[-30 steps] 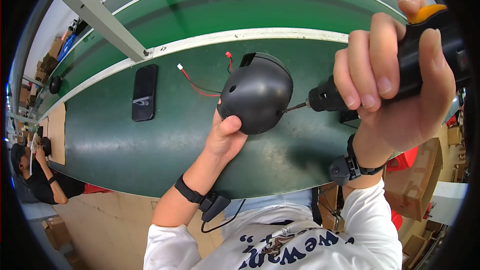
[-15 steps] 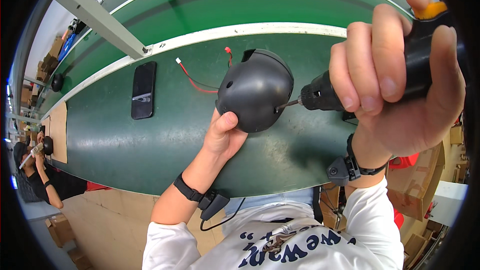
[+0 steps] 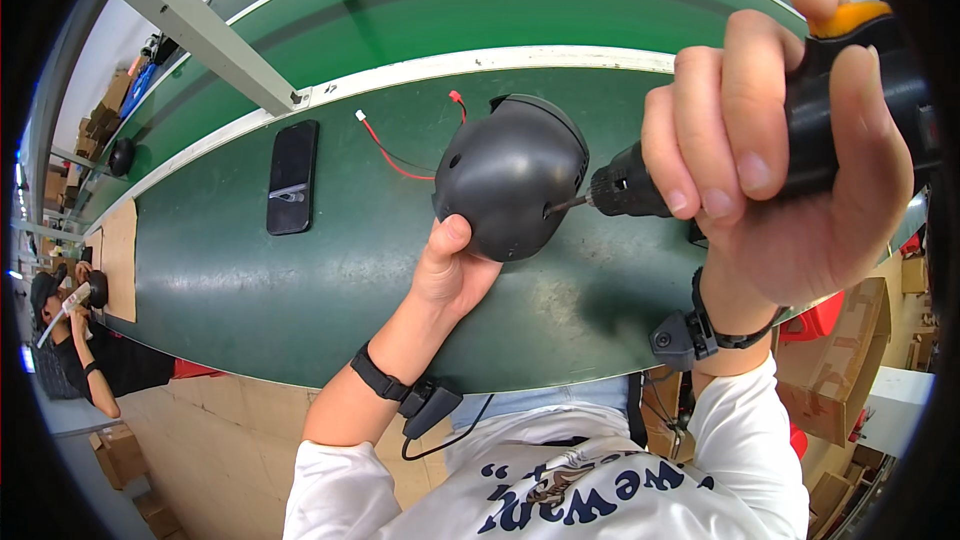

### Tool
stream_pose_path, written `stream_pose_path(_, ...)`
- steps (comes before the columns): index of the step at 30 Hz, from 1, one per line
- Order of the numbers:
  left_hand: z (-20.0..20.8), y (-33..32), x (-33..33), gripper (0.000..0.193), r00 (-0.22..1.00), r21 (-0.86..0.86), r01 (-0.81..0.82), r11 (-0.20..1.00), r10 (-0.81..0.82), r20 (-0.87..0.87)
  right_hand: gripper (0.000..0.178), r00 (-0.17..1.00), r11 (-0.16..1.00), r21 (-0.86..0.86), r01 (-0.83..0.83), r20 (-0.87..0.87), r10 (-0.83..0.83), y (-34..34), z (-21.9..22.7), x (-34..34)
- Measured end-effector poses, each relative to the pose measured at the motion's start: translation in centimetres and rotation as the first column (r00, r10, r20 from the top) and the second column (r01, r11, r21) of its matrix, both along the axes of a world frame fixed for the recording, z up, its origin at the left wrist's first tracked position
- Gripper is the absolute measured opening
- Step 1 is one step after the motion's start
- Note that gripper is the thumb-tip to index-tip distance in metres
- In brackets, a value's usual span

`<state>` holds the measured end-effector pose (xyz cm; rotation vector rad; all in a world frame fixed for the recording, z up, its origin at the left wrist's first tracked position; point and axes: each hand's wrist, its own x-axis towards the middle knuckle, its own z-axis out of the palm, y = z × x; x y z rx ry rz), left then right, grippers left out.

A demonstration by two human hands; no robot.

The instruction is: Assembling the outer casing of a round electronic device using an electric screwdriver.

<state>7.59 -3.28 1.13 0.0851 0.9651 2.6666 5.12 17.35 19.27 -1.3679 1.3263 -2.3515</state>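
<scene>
A rounded black plastic housing (image 3: 505, 175) rests in my left hand (image 3: 450, 265), whose thumb presses against its lower side. Thin red and black wires (image 3: 390, 155) come out of its left side, ending in a white and a red connector. My right hand (image 3: 770, 150) is wrapped round a black power screwdriver (image 3: 820, 130) with an orange part on top. Its thin bit (image 3: 570, 204) points left and its tip reaches into a hole on the housing's right side. Whether a screw sits in that hole is hidden.
A dark phone (image 3: 292, 178) lies on the green table (image 3: 240, 310) to the left. Beyond the table's white rail runs a green belt (image 3: 400, 20), with a grey post (image 3: 210, 25) at left. A co-worker (image 3: 90, 340) handles a similar dark part at far left. Cardboard boxes (image 3: 835, 360) stand at right.
The screwdriver has shifted slightly left, and its bit tip has gone deeper into the hole. The housing has turned a little in my left hand.
</scene>
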Motion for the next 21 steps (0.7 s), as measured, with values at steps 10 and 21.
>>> stream_pose_path(10,-0.2,-0.4,0.6,0.116,0.999,0.009,0.045,0.999,-0.045,0.002,0.036,0.999,0.997,-0.059,-0.039,0.004,0.04,0.1,-0.5,-1.4)
stream_pose_path(21,1.6,-0.2,0.9,0.11,0.999,0.11,0.009,0.994,-0.014,0.04,0.035,0.997,0.99,-0.117,-0.081,0.007,0.082,-2.6,-1.5,-0.7)
